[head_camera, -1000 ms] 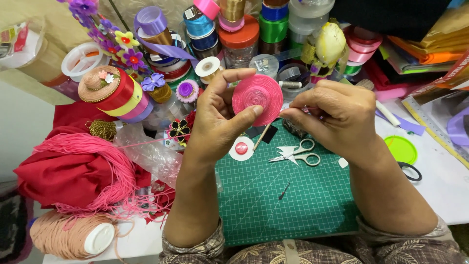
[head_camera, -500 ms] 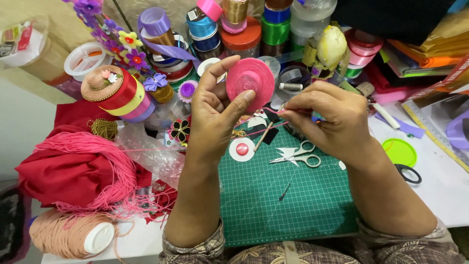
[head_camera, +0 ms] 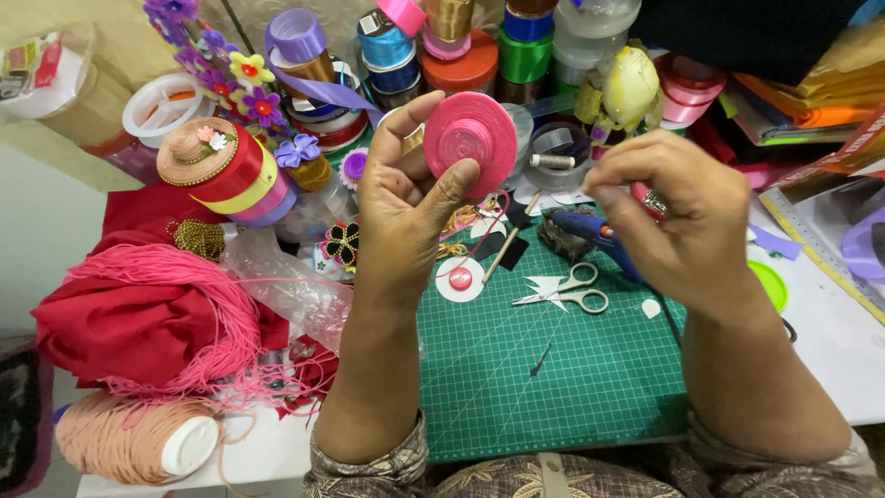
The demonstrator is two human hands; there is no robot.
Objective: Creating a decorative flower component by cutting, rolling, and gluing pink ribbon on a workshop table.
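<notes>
My left hand (head_camera: 406,207) holds up a round pink disc of coiled cord (head_camera: 471,141), thumb pressed on its lower edge. A thin pink cord hangs from the disc toward the green cutting mat (head_camera: 553,369). My right hand (head_camera: 678,217) hovers to the right of the disc with fingers pinched together; what it pinches is too thin to make out. Under the hands, small scissors (head_camera: 564,288), a blue glue gun (head_camera: 590,231) and a white disc with a red centre (head_camera: 460,278) lie on the mat.
Stacked ribbon spools (head_camera: 442,46) crowd the back of the table. A decorated red and yellow box (head_camera: 221,171), red cloth with pink cord (head_camera: 147,323) and a peach cord spool (head_camera: 138,443) sit at left. A green lid (head_camera: 767,284) and a ruler (head_camera: 820,249) lie at right.
The left hand has lifted the pink disc slightly and tilted it up. The right hand has pulled away from the disc to the right.
</notes>
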